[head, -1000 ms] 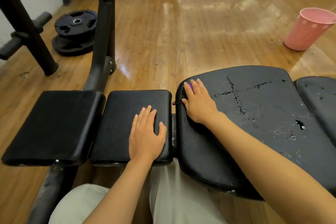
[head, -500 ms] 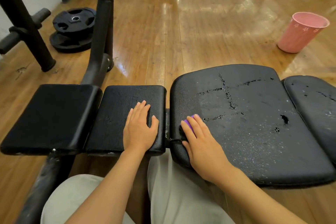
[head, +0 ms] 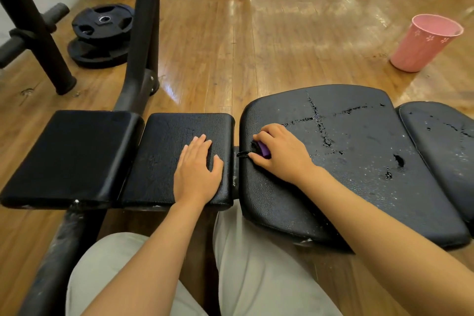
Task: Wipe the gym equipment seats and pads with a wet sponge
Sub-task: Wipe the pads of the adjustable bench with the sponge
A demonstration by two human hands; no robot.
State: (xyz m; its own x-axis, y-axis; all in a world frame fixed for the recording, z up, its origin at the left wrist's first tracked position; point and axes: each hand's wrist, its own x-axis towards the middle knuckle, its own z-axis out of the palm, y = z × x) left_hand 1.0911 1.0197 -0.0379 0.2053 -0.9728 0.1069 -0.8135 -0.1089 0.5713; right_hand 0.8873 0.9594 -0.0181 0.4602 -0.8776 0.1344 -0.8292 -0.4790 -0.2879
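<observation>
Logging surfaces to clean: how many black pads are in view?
4. Far-left pad; small pad under the left hand; large cracked seat where the right hand holds the sponge; right-edge pad, partly cut off.

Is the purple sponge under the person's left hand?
No. The purple sponge is gripped by the right hand on the large cracked seat pad; the left hand lies flat on the small pad.

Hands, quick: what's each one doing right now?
Left hand: open, flat on the small pad.
Right hand: gripping the purple sponge on the large seat pad.
</observation>
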